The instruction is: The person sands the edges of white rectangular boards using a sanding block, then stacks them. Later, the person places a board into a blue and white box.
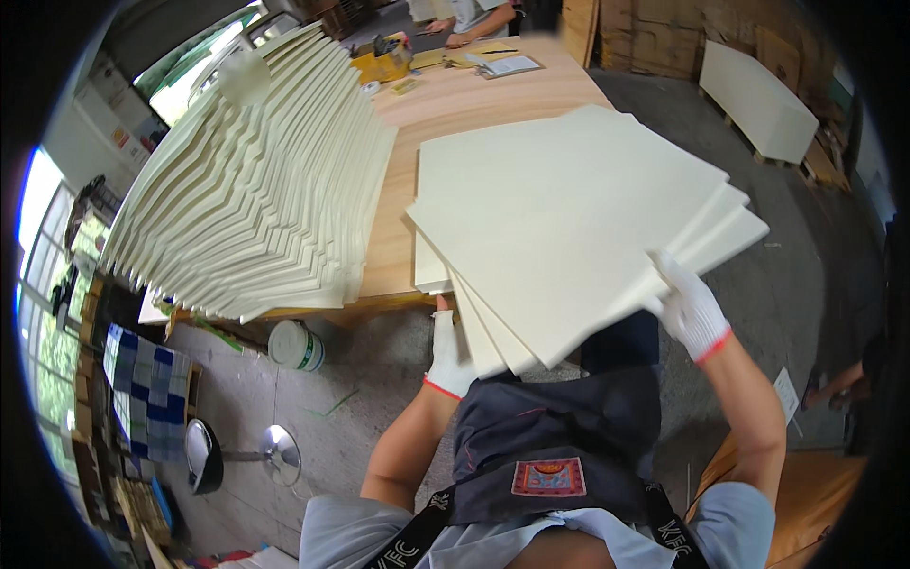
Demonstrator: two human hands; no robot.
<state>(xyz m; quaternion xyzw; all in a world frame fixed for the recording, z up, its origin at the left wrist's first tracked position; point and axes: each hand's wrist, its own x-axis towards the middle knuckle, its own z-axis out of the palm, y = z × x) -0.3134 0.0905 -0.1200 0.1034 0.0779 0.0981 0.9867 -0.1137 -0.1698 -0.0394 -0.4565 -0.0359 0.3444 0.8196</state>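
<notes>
Several cream-white sheets [578, 218] lie fanned out at an angle over the wooden table and jut past its front edge towards me. My right hand [690, 308], in a white glove with a red cuff, grips their right near edge, with the thumb on top. At their left near edge is my left hand [449, 353], gloved too. Its bare thumb tip points up, and the other fingers are hidden behind the sheets, closed around that edge as far as I can tell. More cream sheets [433, 270] sit under the fanned ones at the table's edge.
A tall, uneven pile of cream sheets [256, 190] covers the left of the table [398, 204]. Beyond are a clipboard [507, 65], a yellow box [384, 62] and another person's hands [460, 40]. A white bucket [296, 345] and a stool [281, 455] occupy the floor.
</notes>
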